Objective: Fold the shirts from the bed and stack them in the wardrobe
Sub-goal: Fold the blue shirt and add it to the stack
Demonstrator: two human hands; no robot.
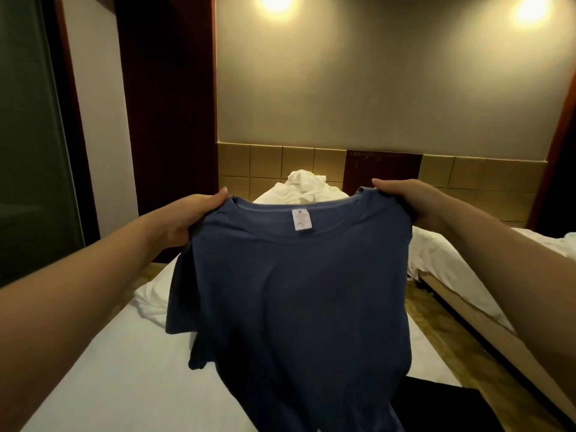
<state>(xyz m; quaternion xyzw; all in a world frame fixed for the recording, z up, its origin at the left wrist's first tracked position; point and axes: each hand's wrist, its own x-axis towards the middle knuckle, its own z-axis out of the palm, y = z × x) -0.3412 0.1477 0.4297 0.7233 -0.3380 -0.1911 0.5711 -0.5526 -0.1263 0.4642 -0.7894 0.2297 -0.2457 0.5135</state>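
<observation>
A dark blue T-shirt hangs in front of me over the bed, its collar up and a white label showing inside the neck. My left hand grips the shirt's left shoulder. My right hand grips its right shoulder. The shirt's lower part drapes down toward the white sheet; the left sleeve hangs loose. A black garment lies on the bed at the lower right, partly hidden by the shirt.
Crumpled white bedding is piled at the head of the bed. A second bed stands to the right across a narrow floor gap. A dark wooden panel and a glass door are at the left.
</observation>
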